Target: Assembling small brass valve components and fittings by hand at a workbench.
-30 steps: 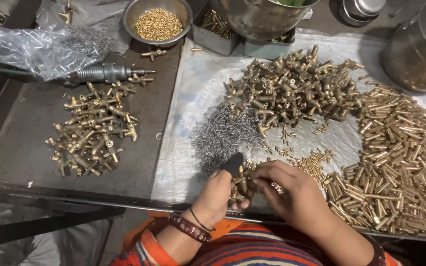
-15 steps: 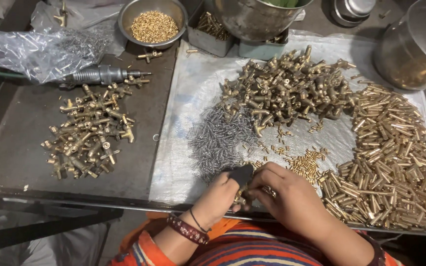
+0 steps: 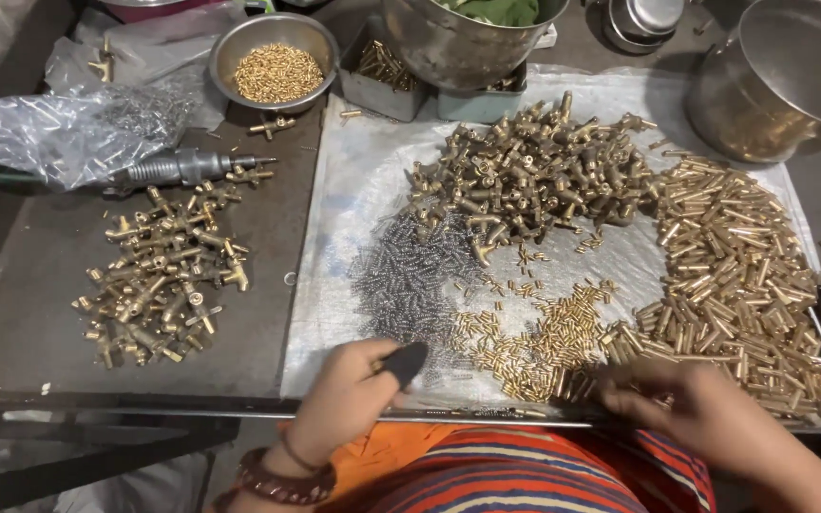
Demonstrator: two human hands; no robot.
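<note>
Left hand: your left hand (image 3: pixel 349 399) rests at the near edge of the plastic sheet (image 3: pixel 353 190), fingers curled together; the thumb wears a black cover (image 3: pixel 404 362). You cannot tell if it pinches a part.
Right hand: your right hand (image 3: pixel 691 408) is at the same near edge, to the right of the left hand. It is blurred, the fingers point to the small brass pins (image 3: pixel 544 342) and touch the edge of that pile; you cannot tell if they pinch one.
Springs: the grey heap of small springs (image 3: pixel 406 275) lies on the sheet just beyond your left hand.
Brass tubes: the long brass tubes (image 3: pixel 734 256) fill the right part of the sheet, just beside your right hand.
Brass fittings: one pile of fittings (image 3: pixel 534 171) is at the far part of the sheet; another pile (image 3: pixel 163 275) lies on the dark table, left of the sheet.
Steel bowl: a bowl (image 3: pixel 277 71) with small brass pieces stands beyond the sheet's far left corner.
Big pot: a steel pot (image 3: pixel 781 76) stands beyond the far right corner.
Plastic bag: a clear bag (image 3: pixel 59 133) lies far left of the sheet.
</note>
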